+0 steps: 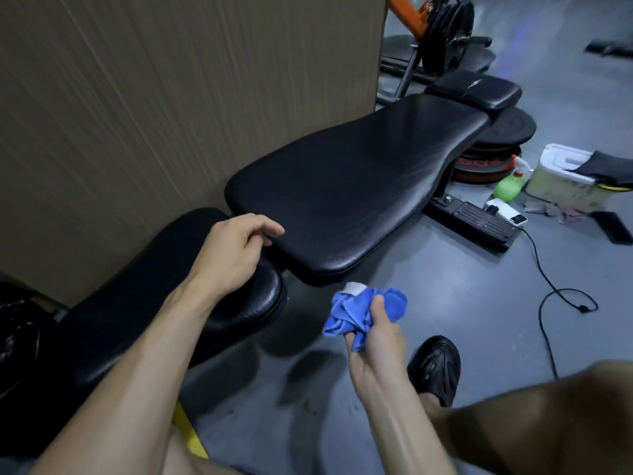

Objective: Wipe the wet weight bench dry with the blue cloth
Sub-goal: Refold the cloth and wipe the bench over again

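Blue cloth (363, 315), soft, light and limp, is bunched in the grasping right hand (373, 351) just off the near edge of the weight bench (342, 186); left hand (236, 248) rests there loosely curled, holding nothing; best kept wadded

Left hand (236, 248) extended forward, fingers (270, 231) loosely curled; right hand (373, 341) lower, fingers closed around a bunched cloth (356, 311)

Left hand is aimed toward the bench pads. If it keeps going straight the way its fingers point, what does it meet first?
Most likely the near edge of the long back pad: the left hand hovers over the seat pad, fingertips already at that edge. Depth is unclear.
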Tool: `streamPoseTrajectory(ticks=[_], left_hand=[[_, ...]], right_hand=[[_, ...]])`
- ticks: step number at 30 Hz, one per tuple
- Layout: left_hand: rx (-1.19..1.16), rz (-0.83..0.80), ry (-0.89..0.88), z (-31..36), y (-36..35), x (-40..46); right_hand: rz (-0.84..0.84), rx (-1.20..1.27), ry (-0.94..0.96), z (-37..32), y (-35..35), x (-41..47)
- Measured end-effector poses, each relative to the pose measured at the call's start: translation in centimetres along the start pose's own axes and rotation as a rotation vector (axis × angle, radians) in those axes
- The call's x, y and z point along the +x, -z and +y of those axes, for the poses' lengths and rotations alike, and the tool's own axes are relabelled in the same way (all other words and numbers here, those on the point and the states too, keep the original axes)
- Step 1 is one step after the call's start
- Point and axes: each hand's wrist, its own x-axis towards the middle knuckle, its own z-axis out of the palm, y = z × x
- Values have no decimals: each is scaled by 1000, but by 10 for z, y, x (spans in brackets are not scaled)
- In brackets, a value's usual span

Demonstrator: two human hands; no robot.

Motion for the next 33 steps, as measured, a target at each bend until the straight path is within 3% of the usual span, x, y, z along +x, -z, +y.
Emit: streamPoseTrajectory(ticks=[5, 8, 12, 18, 24, 30, 33], left_hand=[[86, -65, 58, 20, -28, 9], [226, -228, 143, 27, -39, 14], [329, -316, 209, 38, -39, 24], [287, -399, 270, 37, -31, 29], [273, -373, 260, 32, -31, 43], [244, -307, 229, 27, -30, 35], [247, -274, 197, 25, -33, 29]], right_hand=[[-128, -418, 262, 29, -37, 3], [-83, -557, 286, 28, -48, 15], [-2, -748, 353, 7, -52, 45], [123, -757, 325, -50, -72, 83], [-12, -881, 403, 24, -54, 21], [96, -851, 245, -51, -69, 106], [136, -840, 333, -65, -75, 106]])
